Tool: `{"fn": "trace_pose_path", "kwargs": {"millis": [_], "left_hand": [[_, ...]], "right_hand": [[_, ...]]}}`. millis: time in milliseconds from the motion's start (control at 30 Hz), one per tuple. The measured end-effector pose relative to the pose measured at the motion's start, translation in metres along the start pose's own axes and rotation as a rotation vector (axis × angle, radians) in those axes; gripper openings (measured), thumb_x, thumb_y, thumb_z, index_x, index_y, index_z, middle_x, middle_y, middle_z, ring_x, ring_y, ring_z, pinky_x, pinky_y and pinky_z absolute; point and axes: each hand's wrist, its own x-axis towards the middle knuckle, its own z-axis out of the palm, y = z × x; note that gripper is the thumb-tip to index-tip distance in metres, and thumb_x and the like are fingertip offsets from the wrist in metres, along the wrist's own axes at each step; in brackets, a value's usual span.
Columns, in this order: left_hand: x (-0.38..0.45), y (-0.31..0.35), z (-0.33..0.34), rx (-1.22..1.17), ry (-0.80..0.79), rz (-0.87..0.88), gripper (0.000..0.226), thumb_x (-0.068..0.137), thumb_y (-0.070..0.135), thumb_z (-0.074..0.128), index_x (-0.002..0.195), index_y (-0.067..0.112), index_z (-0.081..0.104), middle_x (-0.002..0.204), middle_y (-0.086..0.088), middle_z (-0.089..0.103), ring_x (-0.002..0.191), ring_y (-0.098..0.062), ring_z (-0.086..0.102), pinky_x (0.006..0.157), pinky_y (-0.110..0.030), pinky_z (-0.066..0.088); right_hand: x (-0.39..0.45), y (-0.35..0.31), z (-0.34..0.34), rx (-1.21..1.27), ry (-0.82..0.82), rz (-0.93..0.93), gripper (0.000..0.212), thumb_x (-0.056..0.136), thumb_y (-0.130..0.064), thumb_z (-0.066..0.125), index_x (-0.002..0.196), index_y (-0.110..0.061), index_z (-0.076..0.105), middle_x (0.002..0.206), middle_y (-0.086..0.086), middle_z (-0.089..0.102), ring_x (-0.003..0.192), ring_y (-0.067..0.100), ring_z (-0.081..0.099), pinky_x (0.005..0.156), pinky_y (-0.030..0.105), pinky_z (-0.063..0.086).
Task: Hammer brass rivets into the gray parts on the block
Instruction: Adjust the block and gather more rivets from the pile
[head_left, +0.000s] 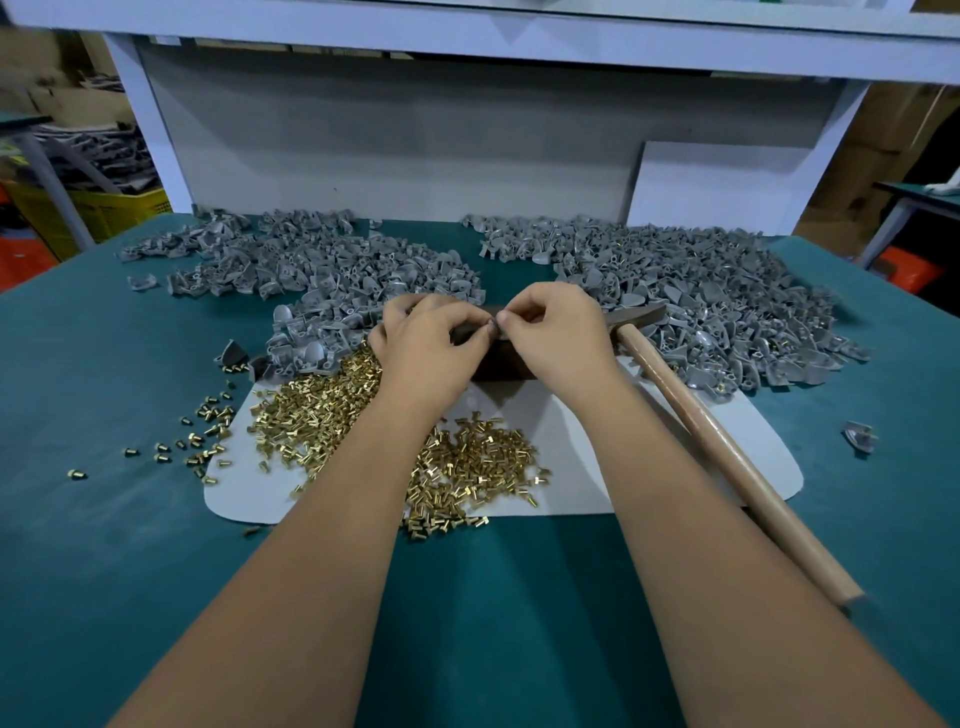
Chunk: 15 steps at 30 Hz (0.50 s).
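— Over the middle of the green table (104, 571), what are the hands doing?

— Both hover above the dark block (501, 366), which sits at the far edge of a white mat (597, 467). The left hand (431, 340) and the right hand (556, 338) meet fingertip to fingertip over the block's top, fingers curled in a pinch. Something small and gray shows just between the thumbs; it looks like one of the gray parts, but it is too hidden to be sure what either hand grips.

— And the rivets?

— Brass rivets (467, 467) lie heaped on the near and left parts of the mat, partly under the left forearm, with loose ones scattered off the mat to the left on the green surface.

— Where are the gray parts?

— Two big spreads: a left pile of gray parts (311, 270) running from the far left down to the block, and a right pile (701, 301) far right, with brass glints among its pieces. One stray piece lies alone near the right edge.

— The hammer?

— The hammer (727, 447) lies untouched on the mat, just right of the right hand. Its dark head rests by the block, and the wooden handle runs toward the near right.

— Anything behind?

— A white shelf frame (467, 36) stands at the far side of the table, and a yellow crate (119, 208) sits far left.
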Motion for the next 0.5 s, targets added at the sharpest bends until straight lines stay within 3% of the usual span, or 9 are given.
{"fn": "trace_pose_path", "kwargs": {"millis": [133, 400, 500], "left_hand": [[0.0009, -0.0007, 0.0004, 0.02, 0.001, 0.004, 0.011, 0.09, 0.046, 0.063, 0.096, 0.042, 0.072, 0.122, 0.019, 0.06, 0.127, -0.015, 0.026, 0.089, -0.033, 0.012], [-0.001, 0.0006, -0.0005, 0.03, -0.005, -0.039, 0.009, 0.089, 0.05, 0.063, 0.092, 0.044, 0.069, 0.12, 0.023, 0.058, 0.13, -0.017, 0.025, 0.099, -0.044, 0.02], [-0.0012, 0.0017, -0.0017, 0.029, -0.012, -0.046, 0.009, 0.089, 0.05, 0.063, 0.091, 0.045, 0.069, 0.119, 0.024, 0.059, 0.13, -0.016, 0.025, 0.095, -0.041, 0.017]], "right_hand": [[0.0019, -0.0007, 0.0037, -0.117, 0.003, -0.025, 0.01, 0.088, -0.022, 0.064, 0.079, -0.019, 0.067, 0.093, -0.001, 0.063, 0.085, 0.017, 0.058, 0.077, 0.031, 0.047], [-0.0016, -0.0007, 0.0086, -0.081, 0.051, 0.01, 0.015, 0.089, -0.016, 0.063, 0.075, -0.02, 0.062, 0.086, -0.006, 0.056, 0.079, 0.013, 0.05, 0.07, 0.024, 0.034], [-0.0022, 0.0, 0.0077, -0.058, 0.054, 0.022, 0.015, 0.089, -0.015, 0.063, 0.075, -0.02, 0.062, 0.083, -0.008, 0.055, 0.078, 0.012, 0.049, 0.069, 0.024, 0.033]]}}
